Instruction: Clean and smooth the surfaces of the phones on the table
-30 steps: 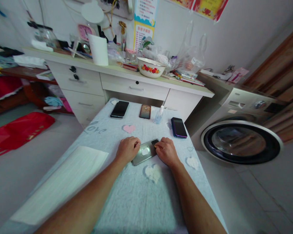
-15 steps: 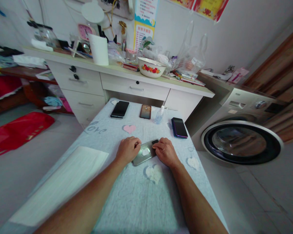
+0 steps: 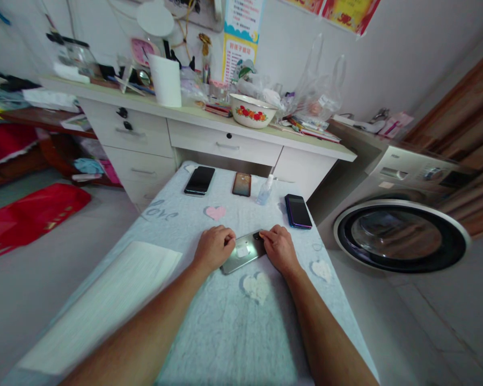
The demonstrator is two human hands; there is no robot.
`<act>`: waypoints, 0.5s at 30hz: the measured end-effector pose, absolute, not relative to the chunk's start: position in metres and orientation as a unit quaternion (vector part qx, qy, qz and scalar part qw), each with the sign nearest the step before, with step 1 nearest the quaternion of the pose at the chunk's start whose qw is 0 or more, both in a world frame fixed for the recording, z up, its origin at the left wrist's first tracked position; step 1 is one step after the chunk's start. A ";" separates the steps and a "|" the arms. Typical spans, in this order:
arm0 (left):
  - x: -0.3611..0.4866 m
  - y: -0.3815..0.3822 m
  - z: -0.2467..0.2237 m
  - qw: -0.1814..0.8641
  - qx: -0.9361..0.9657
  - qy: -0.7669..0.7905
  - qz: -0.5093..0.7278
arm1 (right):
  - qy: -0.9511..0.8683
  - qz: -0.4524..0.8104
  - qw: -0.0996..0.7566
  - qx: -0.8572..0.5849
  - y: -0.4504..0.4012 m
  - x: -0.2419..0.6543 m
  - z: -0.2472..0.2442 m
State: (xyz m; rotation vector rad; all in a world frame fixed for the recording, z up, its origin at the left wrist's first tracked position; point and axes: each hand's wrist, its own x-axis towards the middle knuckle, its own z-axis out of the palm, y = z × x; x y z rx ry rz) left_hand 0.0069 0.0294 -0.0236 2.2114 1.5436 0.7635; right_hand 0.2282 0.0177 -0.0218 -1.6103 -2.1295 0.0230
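A silver phone (image 3: 250,254) lies back side up on the cloth-covered table, tilted slightly, with a pale square patch on its middle and a dark camera block at its right end. My left hand (image 3: 214,246) is closed at the phone's upper left edge, thumb and curled fingers against it. My right hand (image 3: 280,247) is at the other end, its index finger on the camera block and the other fingers curled in at the edge. Part of the phone's right end is hidden under that hand.
Across the table stand a black phone (image 3: 200,180), a small brown phone-shaped item (image 3: 242,184), a clear spray bottle (image 3: 264,191) and a dark purple-edged phone (image 3: 298,210). A white sheet (image 3: 104,305) lies at left. Beyond are a cluttered desk (image 3: 209,119) and an open-doored washing machine (image 3: 402,236).
My right hand has shifted slightly right and up on the phone, its index finger now straighter over the camera block. My left hand keeps its place at the edge.
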 end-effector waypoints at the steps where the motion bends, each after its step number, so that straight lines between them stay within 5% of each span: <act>1: 0.007 0.029 -0.024 0.169 0.778 0.542 0.270 | -0.773 0.006 0.235 -0.590 0.018 0.228 -0.022; 15: -0.001 0.017 -0.004 0.214 0.810 0.521 0.166 | -0.779 -0.007 0.199 -0.594 0.016 0.214 -0.014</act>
